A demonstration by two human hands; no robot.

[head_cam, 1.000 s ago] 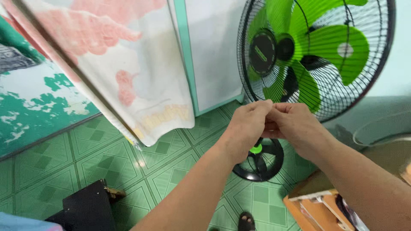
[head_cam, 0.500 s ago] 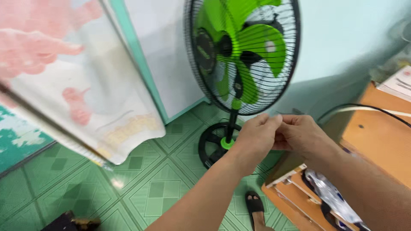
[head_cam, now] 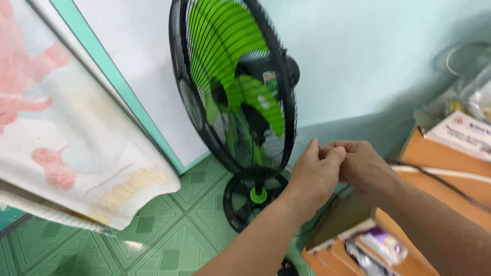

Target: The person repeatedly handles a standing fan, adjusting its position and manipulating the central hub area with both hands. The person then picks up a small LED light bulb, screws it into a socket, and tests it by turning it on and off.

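Observation:
My left hand [head_cam: 314,171] and my right hand [head_cam: 365,166] meet at the fingertips in the middle right of the head view. Both have their fingers pinched shut against each other. Nothing shows between the fingers; anything small there is hidden. Just left of the hands stands a black pedestal fan [head_cam: 232,102] with green blades behind a wire cage. Its round base [head_cam: 245,197] rests on the floor below my left hand.
A white cloth with pink print [head_cam: 76,153] hangs at the left. The floor has green tiles [head_cam: 169,235]. A wooden desk [head_cam: 434,158] at the right carries a white cable [head_cam: 445,173] and a box [head_cam: 460,128]; its shelf [head_cam: 378,245] holds several small items.
My view has swung right and closer to the fan, so the fan now sits left of my hands. The hands stay pinched together, now over the desk's edge.

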